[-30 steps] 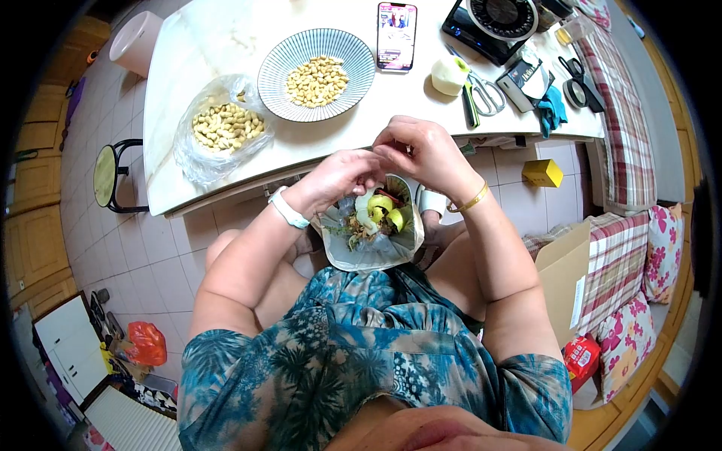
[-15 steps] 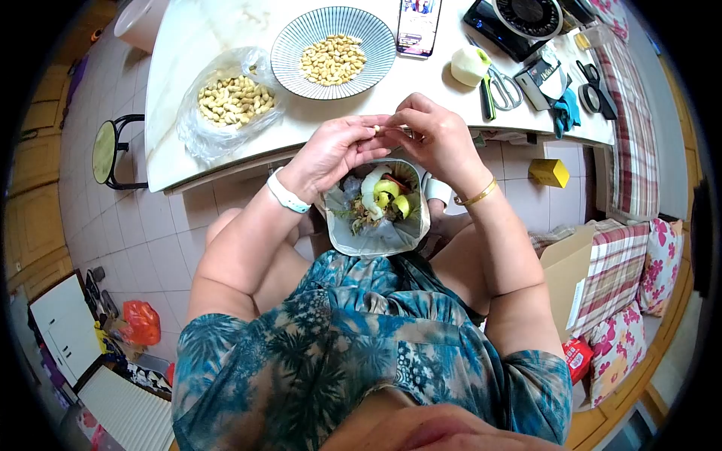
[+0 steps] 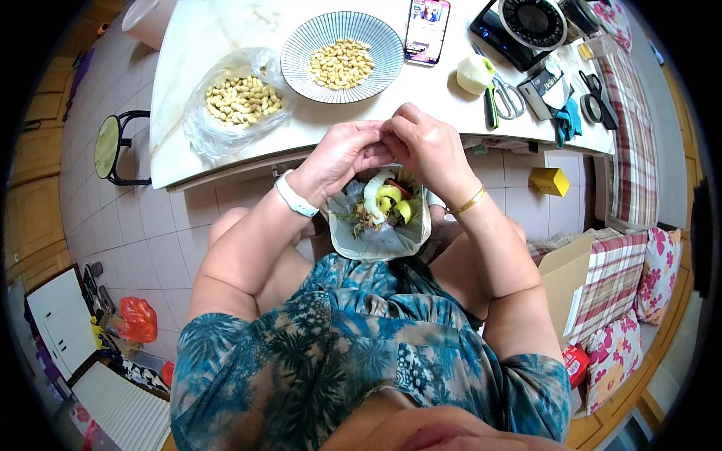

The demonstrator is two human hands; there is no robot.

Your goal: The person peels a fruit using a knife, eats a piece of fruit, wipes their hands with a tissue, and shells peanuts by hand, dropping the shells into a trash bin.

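My left hand [image 3: 344, 154] and my right hand [image 3: 423, 144] meet at the fingertips, both pinched, above a lined waste bin [image 3: 380, 244]. Whatever is between the fingers is hidden. Green and pale peelings [image 3: 387, 197] and other scraps lie in the bin between my knees. Beyond my hands, a striped bowl [image 3: 294, 56] on the table holds many pale shelled kernels [image 3: 342, 65]. Left of it, an open clear plastic bag [image 3: 201, 124] holds unshelled peanuts [image 3: 243, 101].
The white table [image 3: 177, 154] also bears a phone [image 3: 427, 31], a peeled round fruit [image 3: 474, 74], scissors [image 3: 511, 101], a black appliance [image 3: 519, 31] and a teal cloth [image 3: 568, 122]. A stool [image 3: 109, 146] stands left; a yellow box [image 3: 550, 181] is on the floor.
My hands stay together over the bin; their fingers have closed in, and a small pale piece seen between them half a second ago is now hidden. The view has shifted.
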